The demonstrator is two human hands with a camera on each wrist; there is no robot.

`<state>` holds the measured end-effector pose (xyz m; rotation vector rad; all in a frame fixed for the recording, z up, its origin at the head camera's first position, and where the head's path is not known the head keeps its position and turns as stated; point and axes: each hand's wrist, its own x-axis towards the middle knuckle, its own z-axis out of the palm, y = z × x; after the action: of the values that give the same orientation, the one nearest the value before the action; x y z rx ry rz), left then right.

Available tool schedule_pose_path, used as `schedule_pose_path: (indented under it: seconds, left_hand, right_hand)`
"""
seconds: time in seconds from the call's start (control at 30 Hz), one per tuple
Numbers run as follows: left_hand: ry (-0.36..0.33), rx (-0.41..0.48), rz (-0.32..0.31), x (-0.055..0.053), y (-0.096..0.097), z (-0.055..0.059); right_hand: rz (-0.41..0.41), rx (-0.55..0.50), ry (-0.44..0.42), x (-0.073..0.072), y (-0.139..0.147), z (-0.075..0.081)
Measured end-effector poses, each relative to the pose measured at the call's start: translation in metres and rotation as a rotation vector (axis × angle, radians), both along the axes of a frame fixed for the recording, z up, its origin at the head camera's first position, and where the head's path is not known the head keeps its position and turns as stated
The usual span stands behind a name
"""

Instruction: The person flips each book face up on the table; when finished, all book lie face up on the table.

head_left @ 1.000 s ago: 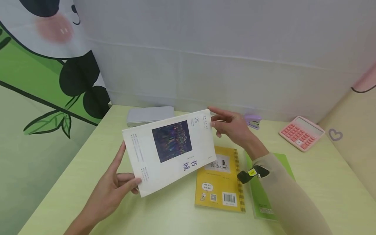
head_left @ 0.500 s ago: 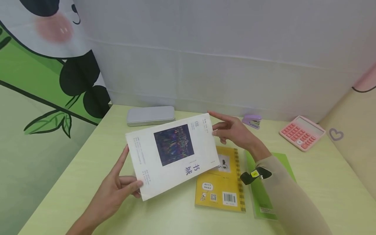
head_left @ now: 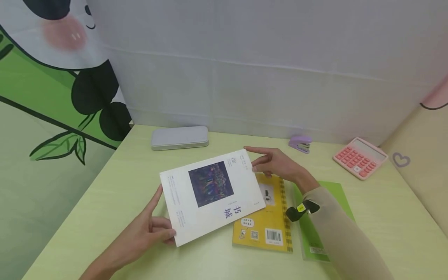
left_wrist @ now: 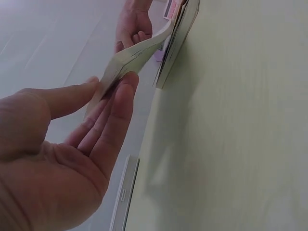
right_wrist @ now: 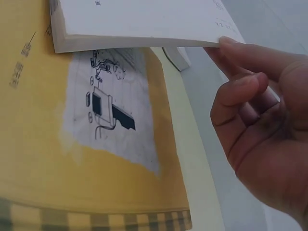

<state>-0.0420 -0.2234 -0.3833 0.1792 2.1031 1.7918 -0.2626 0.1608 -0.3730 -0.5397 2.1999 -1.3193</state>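
Observation:
A white paperback book point(head_left: 211, 196) with a dark picture on its cover hangs tilted over the table, held at both ends. My left hand point(head_left: 141, 231) pinches its left edge, thumb on the cover and fingers beneath; the left wrist view shows the book point(left_wrist: 120, 62) edge-on between them. At the opposite short edge, my right hand point(head_left: 278, 163) pinches the book near its upper right corner, index finger stretched along the edge. Under the book's right end lies a yellow book point(head_left: 259, 229), partly covered. The right wrist view shows the yellow book point(right_wrist: 43, 144) just below the white one.
A green booklet point(head_left: 315, 233) lies right of the yellow book, partly behind my right sleeve. Along the back of the table stand a grey pencil case point(head_left: 180, 137), a purple stapler point(head_left: 300, 144) and a pink calculator point(head_left: 360, 158). A white cloth wall point(head_left: 262, 70) rises behind.
Both hands have brought the white book lower and toward me, its left end shifting right. More of the pencil case and the table behind it now shows. Both grips stay the same.

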Motion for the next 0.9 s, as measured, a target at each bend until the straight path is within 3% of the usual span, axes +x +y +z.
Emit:
schedule_pose_path:
  seconds: [0.1,0.43,0.9]
  left_hand:
    - [-0.024,-0.012,-0.023,-0.001,0.001,-0.004]
    - [-0.126,-0.071,-0.013,-0.004,0.007,-0.013]
    - [-0.161,-0.163,0.009,-0.006,0.012,-0.020]
  right_hand:
    - [0.010,0.020,-0.018,-0.001,-0.001,-0.006]
    - [0.054,0.093,-0.017,-0.005,-0.008,-0.020]
    - [0.046,0.113,-0.037,-0.003,-0.016,-0.025]
